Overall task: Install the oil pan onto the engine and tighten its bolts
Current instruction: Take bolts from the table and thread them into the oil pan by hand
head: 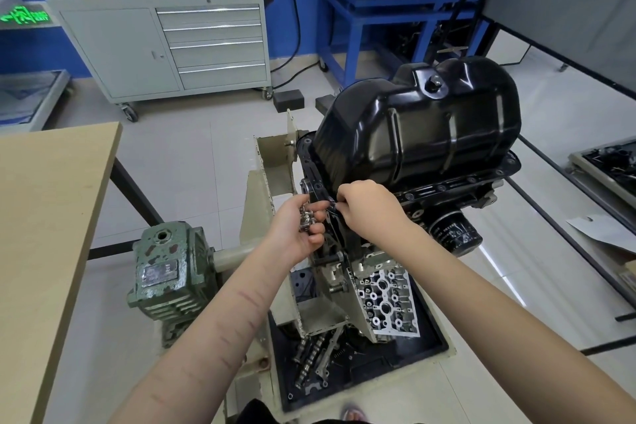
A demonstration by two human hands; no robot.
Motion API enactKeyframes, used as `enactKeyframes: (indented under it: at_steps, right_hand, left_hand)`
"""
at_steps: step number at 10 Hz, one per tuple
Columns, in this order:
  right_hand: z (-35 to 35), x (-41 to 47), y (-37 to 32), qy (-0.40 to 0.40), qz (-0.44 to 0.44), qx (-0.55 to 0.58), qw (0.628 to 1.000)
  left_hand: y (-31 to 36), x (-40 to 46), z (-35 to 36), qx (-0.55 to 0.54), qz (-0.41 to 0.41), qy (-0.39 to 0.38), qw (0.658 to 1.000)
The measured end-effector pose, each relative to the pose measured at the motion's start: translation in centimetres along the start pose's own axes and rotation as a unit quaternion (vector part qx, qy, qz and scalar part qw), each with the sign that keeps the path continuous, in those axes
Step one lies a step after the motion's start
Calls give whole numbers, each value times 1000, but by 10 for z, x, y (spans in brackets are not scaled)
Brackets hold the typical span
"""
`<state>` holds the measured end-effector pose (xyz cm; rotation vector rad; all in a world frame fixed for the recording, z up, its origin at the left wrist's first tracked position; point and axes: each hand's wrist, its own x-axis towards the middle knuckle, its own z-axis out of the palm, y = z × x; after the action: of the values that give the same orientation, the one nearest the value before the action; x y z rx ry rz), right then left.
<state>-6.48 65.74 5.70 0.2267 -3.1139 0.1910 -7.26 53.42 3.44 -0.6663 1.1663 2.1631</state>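
Head view: left hand (298, 224) cups spare bolts (307, 215), grip closed round them. Right hand (364, 205) pinches something small, likely a bolt, at the flange corner. Start each thread by fingers, square to its hole. Oil pan (420, 127), glossy black, ribbed, sits atop the engine (457, 188).

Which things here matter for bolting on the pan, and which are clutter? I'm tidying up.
Job: oil pan; bolts held in left hand; right hand at the pan's edge.
Lying about: oil filter; camshaft; tool cabinet; wooden table.
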Motion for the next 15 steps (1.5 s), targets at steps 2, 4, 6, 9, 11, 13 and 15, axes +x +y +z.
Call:
enactKeyframes:
  at_steps: [2, 4, 6, 9, 11, 13, 15]
  right_hand:
    - [5, 2, -1, 18, -13, -40, 999]
    - [5, 1, -3, 22, -13, -30, 999]
    - [7, 3, -2, 9, -16, -35, 999]
    - [16, 3, -5, 61, -2, -91, 994]
    - [9, -2, -11, 45, 37, -210, 976]
    - [8, -2, -11, 44, 43, -170, 983]
    - [10, -2, -7, 149, 17, -166, 975]
  left_hand:
    - [1, 1, 2, -1, -1, 0, 1000]
    - [1, 4, 2, 1, 1, -1, 1000]
    - [1, 5, 2, 4, 0, -2, 1000]
    - [0, 5, 5, 7, -2, -6, 1000]
    - [0, 5, 6, 4, -3, -4, 1000]
    - [0, 5, 8, 1, -7, -8, 1000]
    - [-1, 3, 3, -2, -9, -3, 1000]
